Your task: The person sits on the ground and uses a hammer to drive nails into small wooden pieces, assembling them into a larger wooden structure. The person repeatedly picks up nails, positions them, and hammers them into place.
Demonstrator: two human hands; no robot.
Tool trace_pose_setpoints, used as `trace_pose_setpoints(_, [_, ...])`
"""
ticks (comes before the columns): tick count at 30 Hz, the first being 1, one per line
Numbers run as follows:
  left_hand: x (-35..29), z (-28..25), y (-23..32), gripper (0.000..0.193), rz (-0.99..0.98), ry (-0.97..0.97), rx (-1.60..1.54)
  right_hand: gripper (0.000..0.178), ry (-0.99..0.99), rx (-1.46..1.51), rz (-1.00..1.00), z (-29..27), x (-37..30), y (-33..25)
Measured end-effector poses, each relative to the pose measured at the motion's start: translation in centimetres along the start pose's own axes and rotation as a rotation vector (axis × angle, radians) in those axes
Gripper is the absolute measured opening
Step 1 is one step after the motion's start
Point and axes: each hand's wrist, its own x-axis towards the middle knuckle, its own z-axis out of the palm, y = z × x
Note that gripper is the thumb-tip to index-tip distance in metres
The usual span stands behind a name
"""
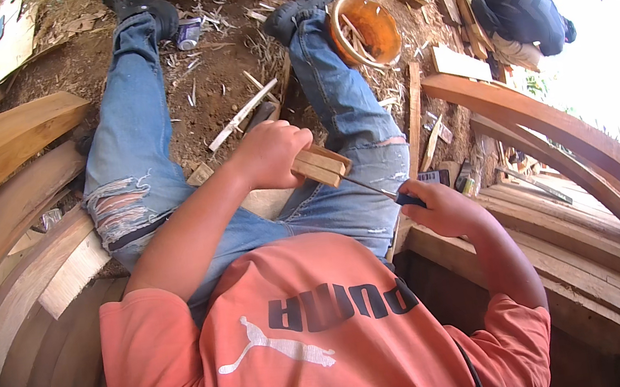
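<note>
Above my lap, my left hand [273, 153] is closed around a short wooden block [320, 166] with squared edges and a darker brown side. The fingers' far side is hidden behind the back of the hand. In my right hand [445, 206] I grip the dark blue handle of a screwdriver-like tool [369, 187]. Its thin metal shaft slants up and left, and its end meets the block's right side. Whether the tip is inside the wood or only against it, I cannot tell. Both legs, in torn jeans [346, 109], are spread under the work.
Curved timber pieces [24, 186] are stacked at my left, and more curved beams [545, 121] rise on the right. An orange bucket [366, 31] holding wood scraps stands by my right foot. Shavings, sticks and a can [189, 34] litter the dirt. Another person [521, 17] bends over at far right.
</note>
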Motion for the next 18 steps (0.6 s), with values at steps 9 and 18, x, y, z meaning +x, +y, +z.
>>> trace_pose_setpoints(9, [-0.2,-1.4,5.5,0.066,-0.149,-0.617,-0.193,0.05,-0.035,0.159,0.063,6.3,-4.9,5.6])
trace_pose_setpoints(18, [-4.3,1.6,5.2,0.078,-0.261,-0.831,-0.335,0.035,-0.136,0.699,-0.026,18.2,-5.1,8.5])
